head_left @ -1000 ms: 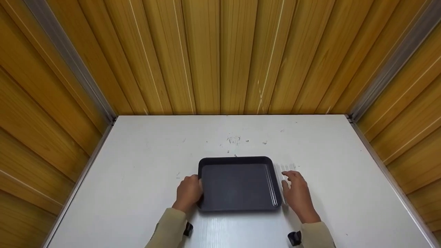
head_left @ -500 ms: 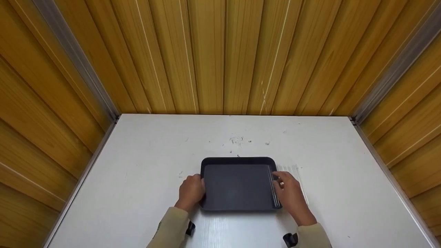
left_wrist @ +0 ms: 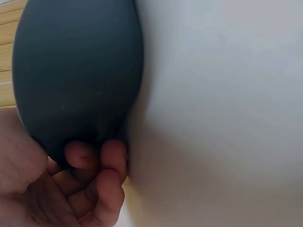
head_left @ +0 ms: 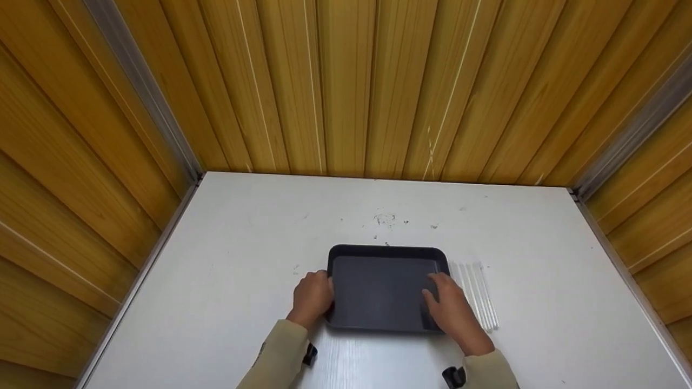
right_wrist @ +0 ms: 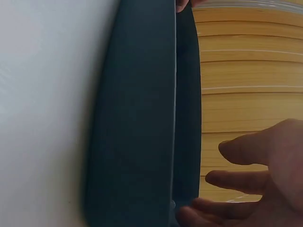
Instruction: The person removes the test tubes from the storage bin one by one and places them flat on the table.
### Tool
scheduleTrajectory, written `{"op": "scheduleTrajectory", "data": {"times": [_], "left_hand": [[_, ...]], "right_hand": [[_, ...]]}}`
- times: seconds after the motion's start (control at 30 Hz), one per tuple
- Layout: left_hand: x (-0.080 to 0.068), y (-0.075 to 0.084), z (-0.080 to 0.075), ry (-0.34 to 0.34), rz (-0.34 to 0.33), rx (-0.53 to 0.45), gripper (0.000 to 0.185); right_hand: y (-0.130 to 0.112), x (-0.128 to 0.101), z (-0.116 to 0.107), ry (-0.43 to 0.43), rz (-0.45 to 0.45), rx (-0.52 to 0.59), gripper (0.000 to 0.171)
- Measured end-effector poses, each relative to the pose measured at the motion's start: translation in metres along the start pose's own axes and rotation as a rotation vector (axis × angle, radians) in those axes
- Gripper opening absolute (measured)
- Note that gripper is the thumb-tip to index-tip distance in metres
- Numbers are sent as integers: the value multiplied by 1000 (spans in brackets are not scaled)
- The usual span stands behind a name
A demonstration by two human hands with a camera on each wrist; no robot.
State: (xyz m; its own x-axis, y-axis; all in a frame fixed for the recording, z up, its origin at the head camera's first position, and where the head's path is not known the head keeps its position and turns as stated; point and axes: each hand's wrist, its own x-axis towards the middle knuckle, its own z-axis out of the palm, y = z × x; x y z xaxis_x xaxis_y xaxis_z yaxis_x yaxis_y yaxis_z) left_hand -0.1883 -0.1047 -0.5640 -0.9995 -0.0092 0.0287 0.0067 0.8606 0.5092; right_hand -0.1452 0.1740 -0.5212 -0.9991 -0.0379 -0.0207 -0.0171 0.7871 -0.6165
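A dark grey rectangular tray (head_left: 378, 292) sits on the white table. My left hand (head_left: 312, 294) grips its left rim, fingers curled under the side in the left wrist view, where the tray's outer wall (left_wrist: 80, 71) shows. My right hand (head_left: 450, 308) is over the tray's right end, thumb and fingers apart. In the right wrist view, its fingers (right_wrist: 236, 182) are spread and fairly straight beside the tray wall (right_wrist: 132, 118), and a small shiny spot shows at the rim near the fingertips. Several clear, thin rods (head_left: 480, 297) lie side by side just right of the tray, partly behind the right hand.
The white tabletop (head_left: 259, 227) has dark scuff marks (head_left: 385, 219) beyond the tray. Wood-patterned panels (head_left: 346, 97) wall in the back and both sides, with grey metal posts (head_left: 146, 86) at the corners.
My right hand has moved left from over the clear rods to over the tray's right end. The left hand keeps its grip on the rim. The head view has shifted slightly.
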Motion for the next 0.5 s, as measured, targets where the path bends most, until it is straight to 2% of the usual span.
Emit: {"op": "scheduleTrajectory", "data": {"times": [0.23, 0.5], "left_hand": [[1, 0, 1, 16, 6, 4, 22], [1, -1, 1, 33, 20, -2, 21]], "right_hand": [[-3, 1, 2, -84, 52, -41, 50], [0, 2, 11, -138, 80, -80, 53]]}}
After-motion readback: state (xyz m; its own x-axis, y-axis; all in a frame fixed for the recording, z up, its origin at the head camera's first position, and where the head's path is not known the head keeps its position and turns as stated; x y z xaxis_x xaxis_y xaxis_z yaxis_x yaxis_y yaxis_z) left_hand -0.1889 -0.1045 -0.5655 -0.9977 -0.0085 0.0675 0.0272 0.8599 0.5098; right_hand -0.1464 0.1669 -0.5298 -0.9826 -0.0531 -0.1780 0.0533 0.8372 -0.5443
